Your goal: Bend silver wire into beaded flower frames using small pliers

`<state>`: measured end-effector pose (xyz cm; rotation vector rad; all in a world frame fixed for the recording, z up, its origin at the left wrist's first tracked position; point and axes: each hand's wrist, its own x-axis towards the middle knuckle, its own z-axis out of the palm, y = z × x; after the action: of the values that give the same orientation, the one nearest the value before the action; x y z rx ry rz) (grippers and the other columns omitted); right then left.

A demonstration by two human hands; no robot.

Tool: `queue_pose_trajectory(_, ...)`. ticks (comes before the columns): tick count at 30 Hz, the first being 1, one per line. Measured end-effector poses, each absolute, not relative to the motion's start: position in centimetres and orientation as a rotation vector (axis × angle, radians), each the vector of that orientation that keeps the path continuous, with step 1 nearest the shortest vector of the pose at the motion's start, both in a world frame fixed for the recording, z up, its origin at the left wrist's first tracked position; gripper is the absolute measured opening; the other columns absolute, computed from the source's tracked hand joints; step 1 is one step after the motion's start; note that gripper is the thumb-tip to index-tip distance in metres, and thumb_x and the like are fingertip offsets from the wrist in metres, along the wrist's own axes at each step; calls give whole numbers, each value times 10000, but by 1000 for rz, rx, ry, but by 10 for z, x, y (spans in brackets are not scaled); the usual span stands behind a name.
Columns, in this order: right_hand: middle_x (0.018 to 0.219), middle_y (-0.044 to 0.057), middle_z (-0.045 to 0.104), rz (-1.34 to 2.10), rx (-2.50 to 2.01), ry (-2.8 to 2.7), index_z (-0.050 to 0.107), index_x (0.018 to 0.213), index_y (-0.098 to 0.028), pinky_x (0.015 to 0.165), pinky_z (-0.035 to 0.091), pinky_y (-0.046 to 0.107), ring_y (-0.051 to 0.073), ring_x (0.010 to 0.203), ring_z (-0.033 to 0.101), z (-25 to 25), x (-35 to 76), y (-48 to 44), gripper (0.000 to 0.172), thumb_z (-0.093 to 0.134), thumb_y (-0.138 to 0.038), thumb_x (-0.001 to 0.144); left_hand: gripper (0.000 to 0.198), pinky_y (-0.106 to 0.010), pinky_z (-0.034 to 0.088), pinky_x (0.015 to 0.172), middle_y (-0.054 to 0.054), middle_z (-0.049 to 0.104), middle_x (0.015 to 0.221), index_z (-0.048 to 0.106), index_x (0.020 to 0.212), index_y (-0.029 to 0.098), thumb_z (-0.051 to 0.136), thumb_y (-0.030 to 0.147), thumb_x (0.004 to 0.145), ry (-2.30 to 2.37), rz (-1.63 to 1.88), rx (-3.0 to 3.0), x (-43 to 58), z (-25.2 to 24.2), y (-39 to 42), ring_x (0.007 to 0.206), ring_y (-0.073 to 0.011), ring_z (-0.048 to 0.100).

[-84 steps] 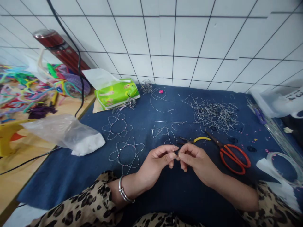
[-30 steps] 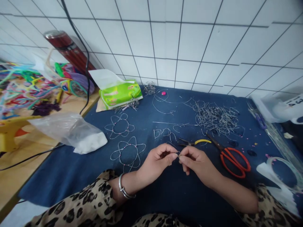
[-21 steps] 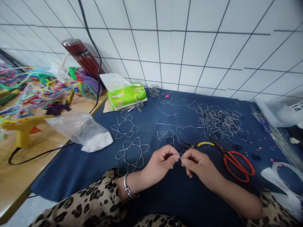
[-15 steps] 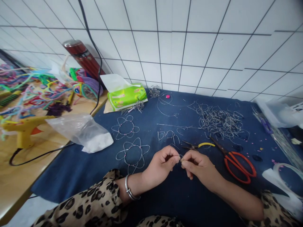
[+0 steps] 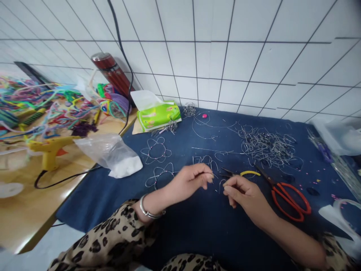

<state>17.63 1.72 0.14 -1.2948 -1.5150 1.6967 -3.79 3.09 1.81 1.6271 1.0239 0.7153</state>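
My right hand (image 5: 244, 194) pinches a short piece of bent silver wire (image 5: 221, 183), whose curved end sticks out to the left of the fingertips. Facing it across a small gap is my left hand (image 5: 194, 178), its thumb and fingers drawn together; what they hold, if anything, is too fine to make out. A tiny silver bit (image 5: 216, 191) shows between the hands. Beyond them lie several bent wire pieces (image 5: 207, 161) and pliers with a yellow handle (image 5: 249, 173). Flower-shaped wire rings (image 5: 156, 150) lie to the left, the nearer one partly covered by my left hand and forearm.
Red-handled scissors (image 5: 291, 201) lie right of my right hand, with a tangled wire heap (image 5: 266, 146) behind. A green tissue pack (image 5: 159, 116) and a plastic bag (image 5: 109, 154) are on the left. A yellow glue gun (image 5: 49, 150) rests on the wooden table (image 5: 64, 195).
My hands have moved apart from fingertip contact, and the bent wire now shows at my right fingertips. The view has shifted slightly to the left.
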Motion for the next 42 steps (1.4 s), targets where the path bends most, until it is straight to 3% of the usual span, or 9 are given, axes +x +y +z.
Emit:
queue_pose_trajectory(3, 708, -38, 562, 1549, -1383, -1673, 554, 880, -216, 553, 453, 213, 85, 570, 525, 6, 179, 19, 114, 518, -315, 835, 133, -300, 450, 765, -36, 582, 868, 585, 900, 172, 457, 204, 884, 1330, 722, 2107, -60, 21, 47, 831, -149, 553)
queue_pose_trajectory(7, 788, -28, 615, 1276, -1430, -1951, 578, 925, -247, 652, 469, 241, 114, 682, 585, 2, 179, 21, 125, 499, -266, 830, 157, -332, 463, 787, -65, 564, 937, 591, 961, 179, 468, 169, 864, 1474, 414, 2432, -73, 3, 61, 914, -190, 538)
queue_pose_trajectory(11, 899, -5, 651, 1016, -1397, -2142, 578, 1007, -263, 754, 470, 284, 149, 824, 613, -6, 179, 21, 205, 483, -238, 827, 101, -341, 458, 807, -62, 541, 900, 596, 874, 168, 500, 178, 845, 1480, 285, 2497, -72, -9, 67, 890, -189, 527)
queue_pose_trajectory(17, 962, 16, 658, 832, -1351, -2288, 564, 1059, -255, 778, 481, 325, 174, 873, 621, -16, 179, 19, 254, 454, -210, 834, 126, -353, 441, 782, -80, 520, 873, 570, 784, 141, 464, 167, 848, 1481, 262, 2527, -69, -8, 66, 853, -196, 500)
queue_pose_trajectory(25, 1010, 26, 646, 604, -1304, -2356, 544, 1086, -225, 796, 480, 301, 162, 908, 614, -17, 178, 24, 240, 425, -226, 878, 121, -285, 420, 654, -52, 520, 815, 472, 868, 147, 354, 137, 887, 1608, 518, 2372, -69, 3, 59, 721, -153, 506)
queue_pose_trajectory(33, 955, 49, 643, 405, -1233, -2475, 554, 1074, -209, 777, 472, 293, 167, 875, 608, -24, 174, 30, 241, 384, -229, 904, 79, -211, 395, 583, 34, 508, 648, 471, 849, 173, 396, 168, 873, 1471, 760, 1912, -60, -2, 58, 578, -85, 502)
queue_pose_trajectory(37, 947, 53, 633, 398, -1192, -2532, 568, 1051, -204, 783, 470, 289, 163, 874, 599, -20, 175, 29, 243, 374, -232, 908, 81, -208, 410, 594, 23, 540, 684, 518, 836, 172, 439, 161, 843, 1458, 767, 1902, -60, -4, 59, 601, -87, 521)
queue_pose_trajectory(42, 984, 58, 621, 410, -1189, -2496, 583, 1036, -208, 783, 475, 289, 163, 885, 590, -19, 176, 28, 242, 384, -248, 904, 165, -211, 434, 600, 12, 600, 749, 528, 988, 183, 490, 172, 828, 1503, 809, 1872, -65, -2, 59, 601, -87, 554)
